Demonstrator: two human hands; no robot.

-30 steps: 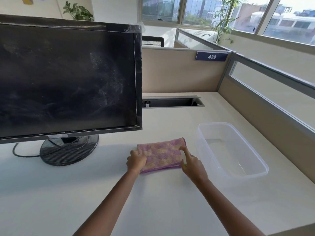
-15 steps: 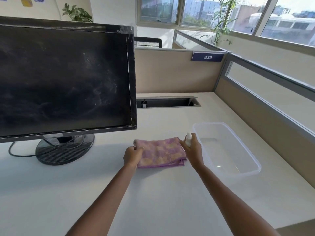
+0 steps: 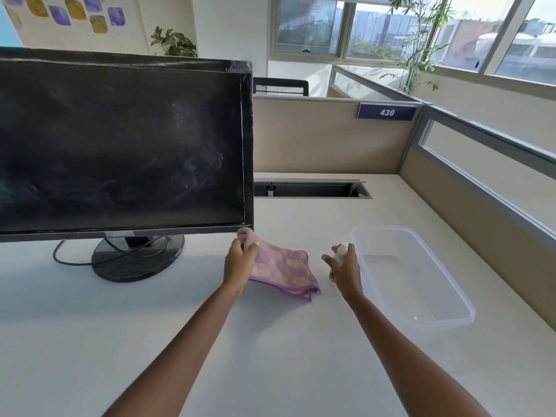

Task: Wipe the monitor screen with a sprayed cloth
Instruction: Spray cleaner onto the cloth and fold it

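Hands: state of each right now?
Left hand: closed on the purple cloth, one end lifted.
Right hand: closed on the small spray bottle.

Beige cubicle partition — sunlit windows behind.

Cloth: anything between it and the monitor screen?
Nothing visible. The left hand grips the purple cloth by its upper corner, just below the monitor screen's lower right corner. The right hand with the small spray bottle and the clear plastic container sit off to the right.
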